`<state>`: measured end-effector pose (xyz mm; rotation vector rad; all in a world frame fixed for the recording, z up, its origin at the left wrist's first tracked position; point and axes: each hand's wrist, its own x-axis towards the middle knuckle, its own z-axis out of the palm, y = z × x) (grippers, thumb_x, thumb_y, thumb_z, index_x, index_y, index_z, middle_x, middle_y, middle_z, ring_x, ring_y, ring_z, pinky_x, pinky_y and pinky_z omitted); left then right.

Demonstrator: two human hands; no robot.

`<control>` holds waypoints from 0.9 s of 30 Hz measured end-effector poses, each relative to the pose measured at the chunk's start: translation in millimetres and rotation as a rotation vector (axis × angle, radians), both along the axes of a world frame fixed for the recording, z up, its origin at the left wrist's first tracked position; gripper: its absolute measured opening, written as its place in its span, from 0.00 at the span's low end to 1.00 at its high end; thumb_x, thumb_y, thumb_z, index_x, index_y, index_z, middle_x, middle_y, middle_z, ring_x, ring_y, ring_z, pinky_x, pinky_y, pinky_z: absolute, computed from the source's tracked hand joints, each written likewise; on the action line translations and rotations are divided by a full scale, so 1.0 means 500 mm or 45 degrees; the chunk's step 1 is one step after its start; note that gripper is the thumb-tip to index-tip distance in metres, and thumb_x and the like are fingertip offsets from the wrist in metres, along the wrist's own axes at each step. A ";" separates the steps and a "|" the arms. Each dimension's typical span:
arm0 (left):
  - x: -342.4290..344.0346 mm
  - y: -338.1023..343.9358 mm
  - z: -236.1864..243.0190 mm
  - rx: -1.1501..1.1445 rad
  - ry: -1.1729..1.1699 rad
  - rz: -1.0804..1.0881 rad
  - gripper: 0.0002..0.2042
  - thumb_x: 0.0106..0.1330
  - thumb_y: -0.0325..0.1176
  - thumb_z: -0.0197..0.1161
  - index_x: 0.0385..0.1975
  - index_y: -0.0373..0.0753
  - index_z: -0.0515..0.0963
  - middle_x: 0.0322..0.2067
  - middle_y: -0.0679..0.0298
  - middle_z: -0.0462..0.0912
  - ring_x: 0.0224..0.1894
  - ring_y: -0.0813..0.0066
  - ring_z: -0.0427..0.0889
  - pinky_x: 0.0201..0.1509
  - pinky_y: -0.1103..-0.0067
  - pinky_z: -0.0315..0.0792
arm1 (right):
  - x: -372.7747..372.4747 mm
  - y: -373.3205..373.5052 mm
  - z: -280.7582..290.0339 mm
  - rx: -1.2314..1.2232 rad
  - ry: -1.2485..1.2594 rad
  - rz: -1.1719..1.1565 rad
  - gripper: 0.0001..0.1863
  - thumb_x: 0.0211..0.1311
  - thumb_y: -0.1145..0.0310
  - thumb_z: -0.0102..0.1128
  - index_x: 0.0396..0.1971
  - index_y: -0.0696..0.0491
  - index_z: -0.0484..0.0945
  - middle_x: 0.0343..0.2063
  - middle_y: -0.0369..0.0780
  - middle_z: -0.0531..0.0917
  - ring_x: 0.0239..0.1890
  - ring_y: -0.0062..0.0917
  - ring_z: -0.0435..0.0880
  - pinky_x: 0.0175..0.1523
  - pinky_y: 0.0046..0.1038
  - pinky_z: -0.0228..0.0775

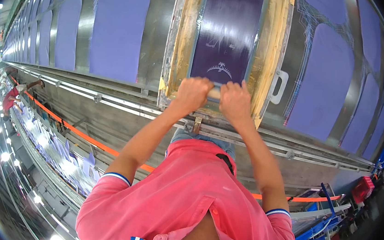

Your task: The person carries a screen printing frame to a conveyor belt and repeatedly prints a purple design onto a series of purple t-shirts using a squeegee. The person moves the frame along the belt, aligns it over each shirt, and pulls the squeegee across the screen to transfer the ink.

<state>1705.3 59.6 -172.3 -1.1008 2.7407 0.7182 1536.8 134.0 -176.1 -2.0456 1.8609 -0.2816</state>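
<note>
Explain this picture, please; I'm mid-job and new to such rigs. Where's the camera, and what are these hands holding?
No robot arm here: a wide fisheye camera worn on the head looks down, so straight edges bend. The wearer's bare left hand and right hand both grip a tan, bar-shaped handle toward the near end of a yellowish rectangular frame with a dark purple panel inside. The frame sits over a long grey table, with flat lavender sheets on both sides.
</note>
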 end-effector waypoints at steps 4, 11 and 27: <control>0.031 0.087 0.001 -0.054 0.164 0.019 0.08 0.48 0.25 0.63 0.29 0.40 0.82 0.31 0.59 0.84 0.35 0.60 0.85 0.35 0.66 0.78 | 0.014 0.084 0.005 0.010 -0.387 -0.107 0.16 0.50 0.64 0.67 0.37 0.56 0.82 0.33 0.47 0.82 0.40 0.41 0.83 0.61 0.49 0.68; 0.043 0.091 -0.001 -0.040 -0.026 0.040 0.16 0.48 0.25 0.62 0.39 0.42 0.85 0.39 0.58 0.86 0.41 0.59 0.86 0.41 0.65 0.79 | -0.247 -0.002 -0.098 -0.334 -0.208 -1.220 0.25 0.62 0.56 0.62 0.54 0.55 0.78 0.48 0.51 0.81 0.53 0.51 0.77 0.58 0.44 0.68; 0.165 0.076 -0.040 -0.131 0.194 0.154 0.06 0.44 0.32 0.68 0.24 0.44 0.85 0.27 0.61 0.86 0.36 0.57 0.86 0.38 0.64 0.78 | -0.168 -0.047 0.018 -0.299 -0.614 -1.223 0.21 0.72 0.58 0.54 0.36 0.64 0.81 0.26 0.47 0.80 0.28 0.33 0.72 0.35 0.38 0.67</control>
